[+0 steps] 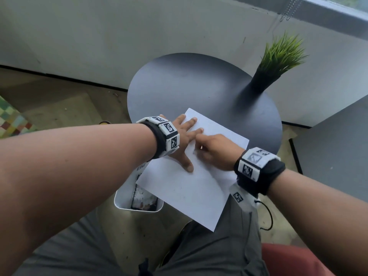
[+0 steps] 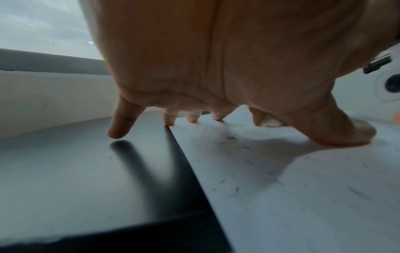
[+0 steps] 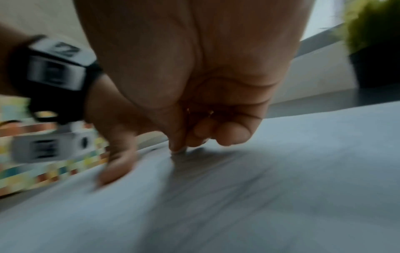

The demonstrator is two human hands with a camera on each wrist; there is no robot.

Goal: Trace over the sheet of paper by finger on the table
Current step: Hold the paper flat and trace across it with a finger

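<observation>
A white sheet of paper (image 1: 189,192) lies slantwise on the round dark table (image 1: 189,86), its near corner hanging past the table's edge. My left hand (image 1: 183,134) lies flat with its fingers spread, pressing the sheet's far left part; the little finger stays on bare table (image 2: 86,171). My right hand (image 1: 215,150) has its index fingertip (image 3: 177,149) down on the paper (image 3: 259,188), close to the left hand's fingers, while its other fingers are curled into the palm. The right wrist view is motion-blurred. From the left wrist I see faint marks on the paper (image 2: 281,188).
A green grass plant in a black pot (image 1: 278,58) stands at the table's far right. A white bin (image 1: 123,204) sits on the floor under the near left edge. A dark cabinet (image 1: 338,146) stands to the right, a grey wall behind.
</observation>
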